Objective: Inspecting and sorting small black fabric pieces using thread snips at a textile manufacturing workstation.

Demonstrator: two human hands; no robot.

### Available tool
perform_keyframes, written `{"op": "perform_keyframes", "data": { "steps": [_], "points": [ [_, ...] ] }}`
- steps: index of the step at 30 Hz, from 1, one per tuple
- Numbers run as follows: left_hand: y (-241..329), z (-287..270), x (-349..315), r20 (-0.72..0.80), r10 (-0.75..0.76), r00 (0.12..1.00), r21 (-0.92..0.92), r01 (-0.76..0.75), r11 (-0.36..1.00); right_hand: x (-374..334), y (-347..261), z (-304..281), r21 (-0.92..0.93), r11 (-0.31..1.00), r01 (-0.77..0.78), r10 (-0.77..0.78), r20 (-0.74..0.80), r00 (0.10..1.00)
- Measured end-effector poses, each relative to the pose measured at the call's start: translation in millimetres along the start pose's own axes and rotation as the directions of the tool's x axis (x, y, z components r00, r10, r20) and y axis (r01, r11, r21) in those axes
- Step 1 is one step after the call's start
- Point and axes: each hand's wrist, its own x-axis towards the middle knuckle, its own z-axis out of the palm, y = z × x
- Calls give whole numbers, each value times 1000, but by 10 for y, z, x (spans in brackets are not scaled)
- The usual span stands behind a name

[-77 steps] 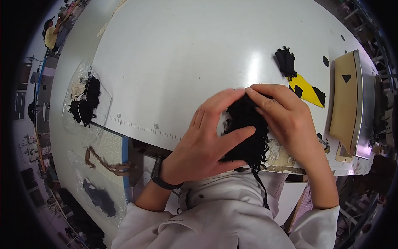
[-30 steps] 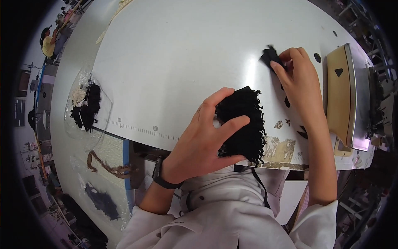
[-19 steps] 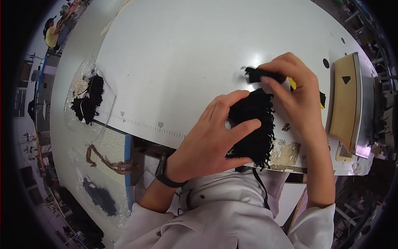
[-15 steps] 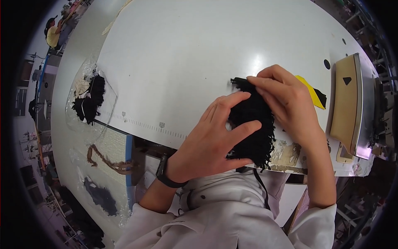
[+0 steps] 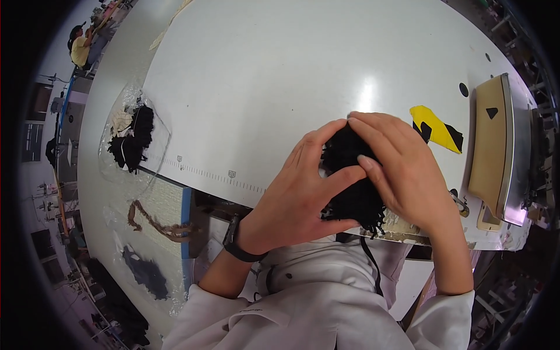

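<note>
A bundle of black knitted-looking fabric with frayed, stringy edges (image 5: 353,198) lies near the table's front edge, between my hands. My left hand (image 5: 294,195) grips its left side, with the index finger at the far end and the thumb across the middle. Over the far right part my right hand (image 5: 402,166) curls, its fingertips at the top of the bundle and its thumb pressed on the fabric. Both hands meet at the far end and cover much of the bundle.
The white table (image 5: 245,76) has a ruler scale along its front edge. Right of my hands lies a yellow-and-black piece (image 5: 441,128), beside a beige machine part (image 5: 487,146). To the left, a clear plastic bag (image 5: 129,137) holds more black bundles. A brown cord (image 5: 154,221) lies nearer.
My right hand has come down over the far end of the black bundle, folding or pressing its loose top edge. My left hand stays on it. The yellow-and-black piece is now more exposed.
</note>
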Motion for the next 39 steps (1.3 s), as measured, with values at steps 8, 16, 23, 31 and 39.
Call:
{"op": "perform_keyframes", "data": {
  "steps": [8, 16, 23, 31, 39],
  "points": [
    [-5, 50, -15, -64, 9, 998, -10, -9, 1000, -42, -91, 42, -214, 976, 30, -2, 127, 992],
    [-2, 41, -9, -42, 12, 999, 21, -11, 1000, -100, 49, 25, 166, 985, -54, 43, 70, 997],
    [28, 42, -16, -51, -5, 999, 26, 6, 1000, -586, -298, -56, 11, 999, -47, 46, 38, 998],
    [46, 43, -50, -70, 13, 997, 125, -4, 992, -617, -166, 108, 136, 991, -2, 8, -42, 999],
    [122, 35, 36, -52, 53, 997, 198, -42, 979, -720, -109, 114, 218, 970, 107, -56, -229, 972]
  ]
}}
